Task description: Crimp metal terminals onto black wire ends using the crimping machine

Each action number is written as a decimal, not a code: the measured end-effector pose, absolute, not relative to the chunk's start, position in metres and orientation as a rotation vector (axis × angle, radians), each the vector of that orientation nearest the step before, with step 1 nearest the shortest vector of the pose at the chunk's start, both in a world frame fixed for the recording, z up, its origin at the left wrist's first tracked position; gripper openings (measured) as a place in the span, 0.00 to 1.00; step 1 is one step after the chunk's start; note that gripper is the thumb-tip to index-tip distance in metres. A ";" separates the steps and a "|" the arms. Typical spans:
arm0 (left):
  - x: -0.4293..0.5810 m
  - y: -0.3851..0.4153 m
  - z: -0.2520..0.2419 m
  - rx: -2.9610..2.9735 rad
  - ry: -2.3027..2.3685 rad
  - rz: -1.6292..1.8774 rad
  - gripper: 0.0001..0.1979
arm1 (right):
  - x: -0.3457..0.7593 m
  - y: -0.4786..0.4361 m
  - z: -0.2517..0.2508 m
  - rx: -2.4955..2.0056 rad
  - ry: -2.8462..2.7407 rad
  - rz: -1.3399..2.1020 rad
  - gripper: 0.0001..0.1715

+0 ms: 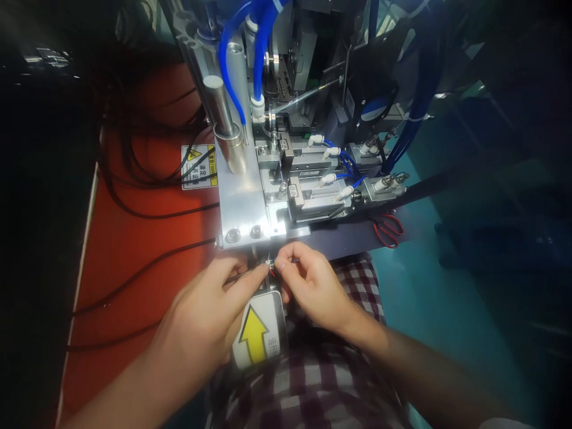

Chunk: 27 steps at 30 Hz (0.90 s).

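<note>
My left hand [210,316] and my right hand [313,286] meet just below the front edge of a metal machine plate [243,202]. Both pinch a tiny part with thin red and black wires [270,267] between thumb and forefinger. The part is too small to name exactly. Under my hands lies a white label with a yellow arrow [258,336] on a dark block. My checked shirt [322,369] shows below.
The machine holds a steel cylinder [223,122], blue air hoses [250,53] and small pneumatic slides [322,185]. Black cables [147,271] cross the orange table at left. A yellow warning sticker [199,167] lies beside the plate. Red-handled scissors [388,229] rest at right.
</note>
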<state>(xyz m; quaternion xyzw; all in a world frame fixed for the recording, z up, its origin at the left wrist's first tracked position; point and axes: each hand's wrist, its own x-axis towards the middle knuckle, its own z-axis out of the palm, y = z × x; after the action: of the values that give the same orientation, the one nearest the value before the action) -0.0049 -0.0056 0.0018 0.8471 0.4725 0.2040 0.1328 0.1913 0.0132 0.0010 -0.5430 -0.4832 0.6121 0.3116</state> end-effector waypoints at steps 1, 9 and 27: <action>-0.005 -0.005 0.002 2.454 1.375 0.590 0.19 | 0.191 0.013 0.000 -1.428 -1.270 1.620 0.07; -0.007 -0.005 -0.004 2.461 1.359 0.655 0.19 | 0.189 0.012 0.000 -1.444 -1.193 1.640 0.09; -0.013 -0.002 0.001 2.474 1.361 0.564 0.20 | 0.192 0.019 0.005 -1.396 -1.023 1.853 0.10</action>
<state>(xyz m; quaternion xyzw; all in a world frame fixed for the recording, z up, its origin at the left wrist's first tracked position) -0.0135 -0.0016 0.0009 0.8518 0.4686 0.1943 0.1307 0.1918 0.0192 0.0054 -0.5255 -0.3851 0.6975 0.2984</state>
